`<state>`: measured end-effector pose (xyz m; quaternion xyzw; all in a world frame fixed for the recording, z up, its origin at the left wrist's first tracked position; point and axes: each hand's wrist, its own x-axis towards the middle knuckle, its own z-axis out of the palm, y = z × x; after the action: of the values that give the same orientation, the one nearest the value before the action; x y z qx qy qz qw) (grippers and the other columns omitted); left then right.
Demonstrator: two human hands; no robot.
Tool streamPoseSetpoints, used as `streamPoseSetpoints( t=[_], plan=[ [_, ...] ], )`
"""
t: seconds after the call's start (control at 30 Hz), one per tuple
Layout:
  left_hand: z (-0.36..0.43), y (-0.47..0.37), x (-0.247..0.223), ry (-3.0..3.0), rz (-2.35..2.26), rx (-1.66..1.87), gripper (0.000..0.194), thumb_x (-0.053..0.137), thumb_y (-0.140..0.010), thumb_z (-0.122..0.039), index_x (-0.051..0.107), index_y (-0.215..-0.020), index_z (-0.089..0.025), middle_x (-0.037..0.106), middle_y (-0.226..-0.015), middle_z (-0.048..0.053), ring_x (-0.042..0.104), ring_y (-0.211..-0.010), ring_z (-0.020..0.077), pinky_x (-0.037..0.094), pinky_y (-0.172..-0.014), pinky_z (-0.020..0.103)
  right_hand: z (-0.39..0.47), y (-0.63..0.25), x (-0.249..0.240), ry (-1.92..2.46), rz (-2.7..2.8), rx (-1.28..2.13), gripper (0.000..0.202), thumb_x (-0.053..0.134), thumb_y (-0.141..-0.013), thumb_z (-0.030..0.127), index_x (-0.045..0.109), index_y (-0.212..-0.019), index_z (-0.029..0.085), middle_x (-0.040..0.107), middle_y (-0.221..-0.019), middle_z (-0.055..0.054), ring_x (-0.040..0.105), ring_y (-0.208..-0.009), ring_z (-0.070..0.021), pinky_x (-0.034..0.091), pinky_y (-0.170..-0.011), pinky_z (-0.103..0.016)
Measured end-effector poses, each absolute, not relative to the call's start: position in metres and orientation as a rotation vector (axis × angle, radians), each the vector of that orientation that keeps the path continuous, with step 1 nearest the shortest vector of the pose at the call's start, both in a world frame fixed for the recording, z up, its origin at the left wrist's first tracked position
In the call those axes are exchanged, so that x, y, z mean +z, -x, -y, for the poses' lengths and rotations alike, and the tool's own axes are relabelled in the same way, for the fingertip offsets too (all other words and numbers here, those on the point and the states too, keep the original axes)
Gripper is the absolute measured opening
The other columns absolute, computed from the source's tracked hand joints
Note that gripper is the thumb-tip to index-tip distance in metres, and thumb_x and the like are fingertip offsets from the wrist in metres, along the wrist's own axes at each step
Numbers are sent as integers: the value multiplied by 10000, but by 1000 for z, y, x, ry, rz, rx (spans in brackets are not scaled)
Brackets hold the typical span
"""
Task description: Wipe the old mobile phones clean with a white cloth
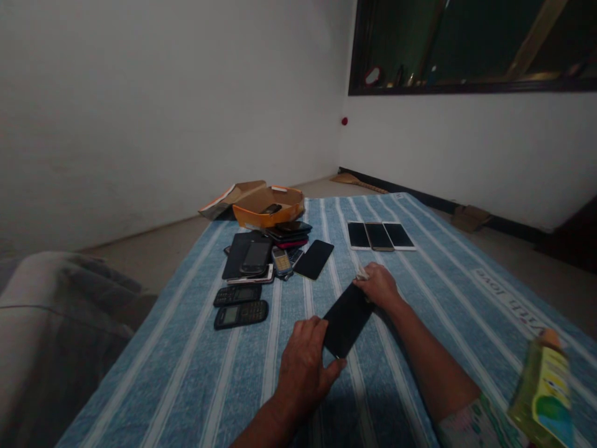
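A black-screened smartphone lies at a slant on the striped cloth before me. My left hand grips its near end, thumb along the bottom edge and fingers at the left side. At the far right corner, my right hand is closed on a small white wipe or tissue, which touches the phone's top edge. Beyond it lies another dark smartphone. Two black keypad phones rest to the left, near a pile of mixed phones. Three light-framed smartphones lie side by side at the back right.
An open orange cardboard box with a phone inside stands behind the pile. A bottle of yellowish liquid is at the lower right. Blue-and-white striped cloth covers the surface. Grey fabric shows at the left; a wooden ladle-like utensil lies behind.
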<state>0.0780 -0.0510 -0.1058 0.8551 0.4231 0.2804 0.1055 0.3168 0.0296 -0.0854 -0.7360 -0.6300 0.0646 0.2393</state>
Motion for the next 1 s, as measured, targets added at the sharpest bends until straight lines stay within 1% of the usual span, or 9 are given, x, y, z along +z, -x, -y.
streamPoseSetpoints(
  t=[0.13,0.27,0.43,0.57,0.83,1.0],
  plan=[
    [51,-79,-104,-2506,-1247,827,543,737,-691,-292,571,-1197,-185,623,-1182,147,586,-1047,339,531,-869,516,-35,-316,-84,2037,1719,220,176,699,-755,229,585,-628,191,632,-793,-32,571,-721,-158,379,-645,-247],
    [50,-79,-102,-2529,-1233,829,542,749,-675,-290,589,-1175,-159,627,-1161,160,590,-1024,339,543,-847,505,-38,-316,-80,2043,1711,270,159,686,-732,189,562,-632,194,623,-737,-15,578,-682,-147,367,-613,-232],
    [49,-79,-101,-2554,-1233,832,515,748,-681,-303,602,-1152,-156,634,-1146,161,595,-1005,333,552,-826,499,-39,-317,-75,2021,1716,343,156,653,-709,145,536,-618,195,603,-674,3,568,-640,-135,355,-582,-220],
    [49,-79,-99,-2570,-1234,811,517,764,-671,-308,611,-1137,-145,639,-1142,165,597,-997,333,557,-819,495,-39,-319,-73,2018,1699,395,132,650,-699,135,540,-656,194,574,-623,26,550,-591,-126,343,-548,-215],
    [49,-79,-103,-2531,-1246,825,482,734,-687,-293,611,-1142,-192,639,-1150,140,600,-1015,326,545,-839,499,-41,-321,-74,2001,1713,421,161,674,-696,143,531,-640,191,574,-648,14,558,-626,-137,351,-572,-225],
    [48,-79,-106,-2571,-1246,862,508,759,-666,-289,608,-1136,-170,636,-1149,156,599,-1015,334,555,-833,501,-41,-320,-73,2010,1692,433,131,643,-693,113,541,-665,191,564,-628,19,540,-592,-133,343,-552,-223]
  ],
)
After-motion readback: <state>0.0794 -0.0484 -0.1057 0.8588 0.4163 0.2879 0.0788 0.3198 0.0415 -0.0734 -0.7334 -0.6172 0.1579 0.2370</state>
